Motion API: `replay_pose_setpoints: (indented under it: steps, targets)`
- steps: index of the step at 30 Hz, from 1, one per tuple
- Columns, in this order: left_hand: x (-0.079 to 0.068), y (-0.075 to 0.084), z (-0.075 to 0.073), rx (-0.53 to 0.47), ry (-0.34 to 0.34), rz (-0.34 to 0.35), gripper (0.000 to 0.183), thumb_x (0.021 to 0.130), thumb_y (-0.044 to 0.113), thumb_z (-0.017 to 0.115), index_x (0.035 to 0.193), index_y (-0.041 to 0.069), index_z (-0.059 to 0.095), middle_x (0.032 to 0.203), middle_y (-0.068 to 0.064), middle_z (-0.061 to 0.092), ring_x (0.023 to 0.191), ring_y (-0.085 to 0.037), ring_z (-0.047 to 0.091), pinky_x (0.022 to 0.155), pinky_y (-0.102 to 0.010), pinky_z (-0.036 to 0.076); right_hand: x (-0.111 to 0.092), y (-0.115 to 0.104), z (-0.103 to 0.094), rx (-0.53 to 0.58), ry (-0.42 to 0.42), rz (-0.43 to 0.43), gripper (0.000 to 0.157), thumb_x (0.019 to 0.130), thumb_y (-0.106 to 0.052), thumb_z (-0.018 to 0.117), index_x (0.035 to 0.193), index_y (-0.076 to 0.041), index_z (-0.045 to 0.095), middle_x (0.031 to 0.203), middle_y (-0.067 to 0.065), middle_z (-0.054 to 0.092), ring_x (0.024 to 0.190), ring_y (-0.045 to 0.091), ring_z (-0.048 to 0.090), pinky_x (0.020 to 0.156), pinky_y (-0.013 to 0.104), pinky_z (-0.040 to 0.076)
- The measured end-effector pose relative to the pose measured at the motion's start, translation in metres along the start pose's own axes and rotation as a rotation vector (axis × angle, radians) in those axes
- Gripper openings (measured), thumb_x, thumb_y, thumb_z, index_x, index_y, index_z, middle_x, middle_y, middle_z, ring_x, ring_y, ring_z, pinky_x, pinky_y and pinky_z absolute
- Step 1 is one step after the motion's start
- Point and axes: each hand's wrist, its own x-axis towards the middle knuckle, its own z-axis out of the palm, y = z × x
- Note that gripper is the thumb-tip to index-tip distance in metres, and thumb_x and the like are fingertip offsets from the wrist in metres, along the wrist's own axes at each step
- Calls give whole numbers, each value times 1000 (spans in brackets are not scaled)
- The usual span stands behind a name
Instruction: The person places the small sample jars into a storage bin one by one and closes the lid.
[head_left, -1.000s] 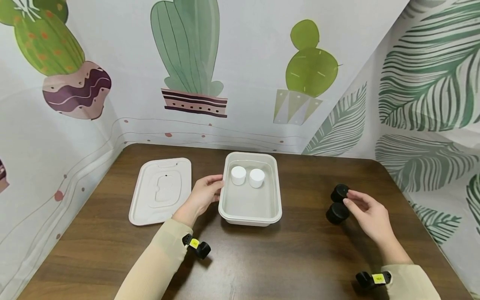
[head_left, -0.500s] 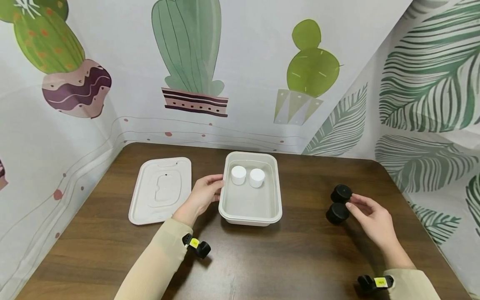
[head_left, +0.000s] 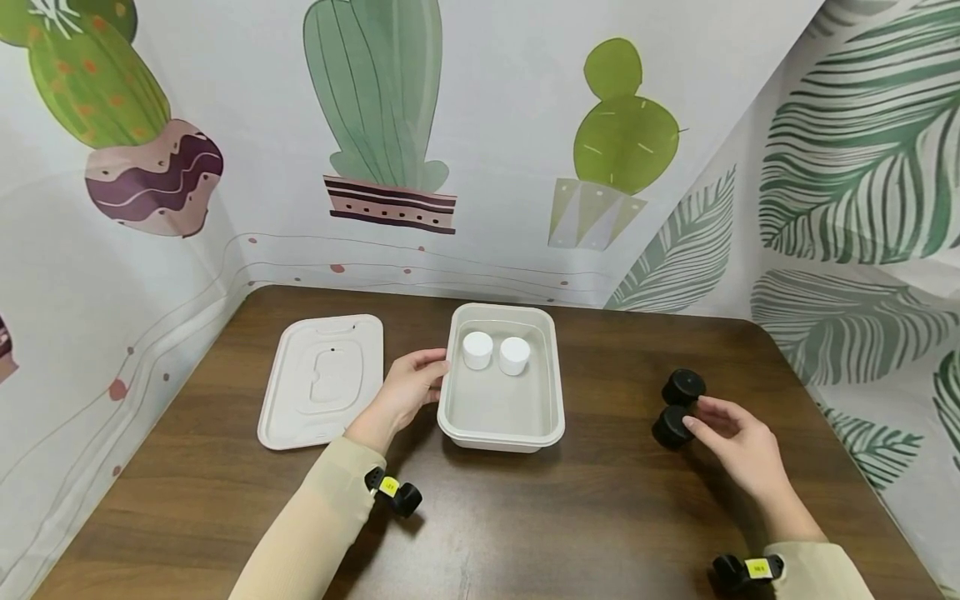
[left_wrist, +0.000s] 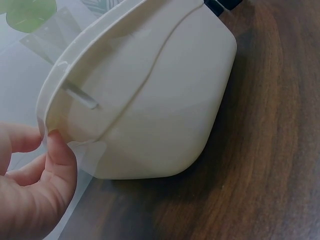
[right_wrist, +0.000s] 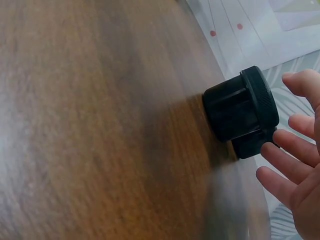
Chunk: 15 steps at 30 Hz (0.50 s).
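Note:
A pale plastic container stands mid-table, with two small white round jars side by side inside it near the far end. My left hand pinches its left rim; in the left wrist view the thumb sits under the lip and the fingers lie at the edge. On the right, two black lidded jars stand close together, the farther jar behind the nearer jar. My right hand is right beside the nearer one, its fingers spread and loosely bent, gripping nothing.
A flat white lid lies on the brown wooden table left of the container. Printed cloth with cacti and leaves hangs behind the table and at its sides.
My right hand has shifted slightly toward me, from beside the farther black jar to the nearer one. The left hand and the container stay in place.

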Motion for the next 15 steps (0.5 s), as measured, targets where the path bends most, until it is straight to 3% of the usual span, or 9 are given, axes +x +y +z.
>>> replay_pose_setpoints:
  steps: [15]
  targets:
    - [0,1,0,3,2,3,36,93,6,55,127,-5,51,114,-22,59,80,-17,64,62,-24,52,1,2,3,-26,-77,2,54,85,-33,70,126,0,55,116,26,62,82,-25,43,64,4,43]
